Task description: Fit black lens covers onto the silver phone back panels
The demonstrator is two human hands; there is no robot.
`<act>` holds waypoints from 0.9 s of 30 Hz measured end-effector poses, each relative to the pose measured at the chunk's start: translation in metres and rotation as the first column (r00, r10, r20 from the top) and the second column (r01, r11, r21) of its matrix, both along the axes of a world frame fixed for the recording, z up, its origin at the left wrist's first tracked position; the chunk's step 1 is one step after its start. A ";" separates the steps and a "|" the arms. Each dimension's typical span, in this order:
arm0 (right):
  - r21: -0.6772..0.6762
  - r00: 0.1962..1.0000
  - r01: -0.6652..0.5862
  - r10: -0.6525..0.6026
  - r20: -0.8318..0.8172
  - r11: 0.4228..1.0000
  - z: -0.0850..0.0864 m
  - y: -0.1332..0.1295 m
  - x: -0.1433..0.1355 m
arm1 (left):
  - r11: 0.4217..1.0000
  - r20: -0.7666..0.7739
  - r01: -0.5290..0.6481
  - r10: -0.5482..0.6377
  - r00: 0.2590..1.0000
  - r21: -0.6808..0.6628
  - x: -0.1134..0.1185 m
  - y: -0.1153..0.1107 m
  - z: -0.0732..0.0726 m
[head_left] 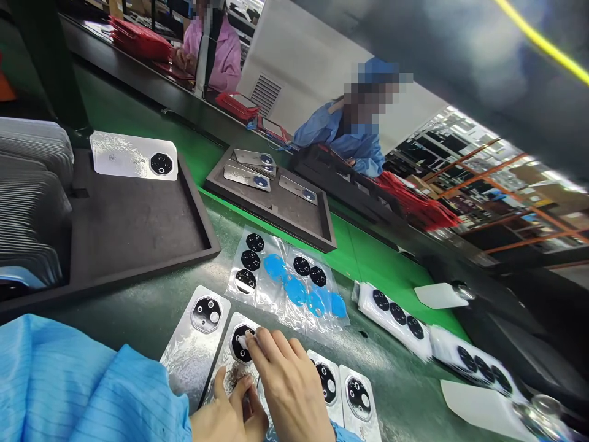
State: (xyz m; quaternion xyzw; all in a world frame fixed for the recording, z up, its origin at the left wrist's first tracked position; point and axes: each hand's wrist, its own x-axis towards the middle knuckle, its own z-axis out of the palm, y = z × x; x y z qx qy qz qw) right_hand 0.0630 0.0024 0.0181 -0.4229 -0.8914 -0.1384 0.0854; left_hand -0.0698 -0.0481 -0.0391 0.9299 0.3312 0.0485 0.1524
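Several silver phone back covers lie in a row on the green bench, each with a black camera decal bearing a pale round spot. My right hand (289, 380) reaches over the second phone back cover (225, 359), its fingertips drawn together at the black camera decal (240, 351). Something small and whitish shows at those fingertips; I cannot make out what. My left hand (230, 411) rests low on the same cover, thumb and fingers apart and partly curled. Left of it lies another phone back cover (196, 337). To the right, a cover (356, 393) is partly hidden.
Clear sheets with black decals (251, 260) and blue films (294, 290) lie beyond my hands. A dark tray (151, 227) holds one cover beside stacked panels (32, 196). Another tray (308, 224) holds several covers. Decal packs (391, 319) sit right. Two people work across the bench.
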 end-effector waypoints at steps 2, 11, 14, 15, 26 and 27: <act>-0.004 1.000 0.002 -0.002 -0.007 1.000 0.000 0.000 0.000 | 1.000 -0.009 0.009 -0.009 1.000 -0.022 0.000 0.000 -0.001; -0.009 1.000 0.004 -0.004 0.006 1.000 -0.002 0.000 0.001 | 0.999 -0.054 0.032 -0.030 0.998 0.024 0.001 0.000 0.000; -0.026 1.000 0.010 -0.010 0.000 1.000 -0.002 0.000 0.000 | 0.998 -0.075 0.055 -0.055 0.996 -0.006 0.002 0.001 0.003; -0.031 1.000 0.009 -0.009 -0.006 0.999 -0.002 0.001 0.000 | 0.998 -0.078 0.058 -0.058 0.995 -0.010 0.002 0.001 0.003; -0.056 1.000 0.023 -0.024 -0.002 0.998 0.001 0.001 0.001 | 1.000 -0.075 0.015 -0.013 0.997 0.027 0.003 -0.001 -0.005; -0.054 1.000 0.028 -0.028 -0.001 0.998 0.001 0.001 0.001 | 1.000 -0.089 0.004 -0.003 0.996 0.011 0.006 -0.003 -0.010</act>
